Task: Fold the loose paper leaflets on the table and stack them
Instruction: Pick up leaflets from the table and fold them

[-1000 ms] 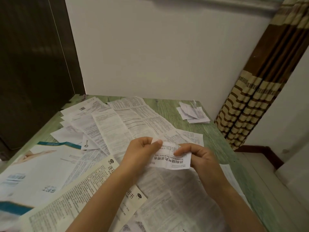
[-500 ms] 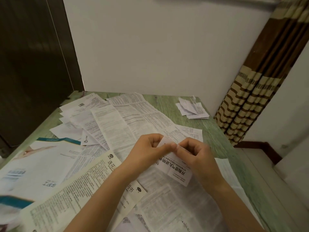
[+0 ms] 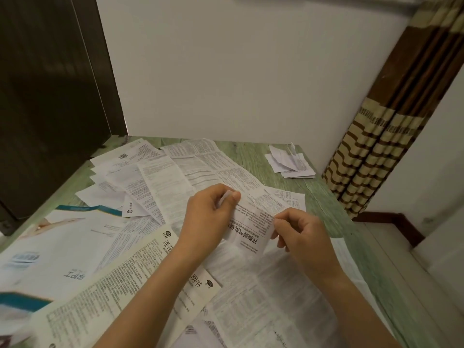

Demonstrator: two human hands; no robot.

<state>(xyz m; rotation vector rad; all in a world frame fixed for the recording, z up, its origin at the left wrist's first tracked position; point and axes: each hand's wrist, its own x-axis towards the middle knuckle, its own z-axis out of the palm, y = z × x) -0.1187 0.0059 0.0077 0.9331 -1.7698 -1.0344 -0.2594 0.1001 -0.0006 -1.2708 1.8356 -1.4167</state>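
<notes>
Head view: green wood-grain table [image 3: 251,156] set in a corner, white wall [image 3: 238,71] behind, dark door [image 3: 50,96] at left, brown striped curtain [image 3: 376,146] at right. Loose leaflets [image 3: 163,177] cover most of the tabletop, unfolded and overlapping. A cream leaflet [image 3: 120,285] and a glossy brochure [image 3: 62,237] with teal bands lie nearest the person, on the left. A stack of folded leaflets [image 3: 291,163] sits at the far right corner, apart from the spread. 2 hands hold 1 small leaflet [image 3: 253,222] over the middle of the pile, tilted. Left hand [image 3: 208,214] pinches its upper left edge, thumb against fingers. Right hand [image 3: 301,237] pinches its right edge, fingers curled.
</notes>
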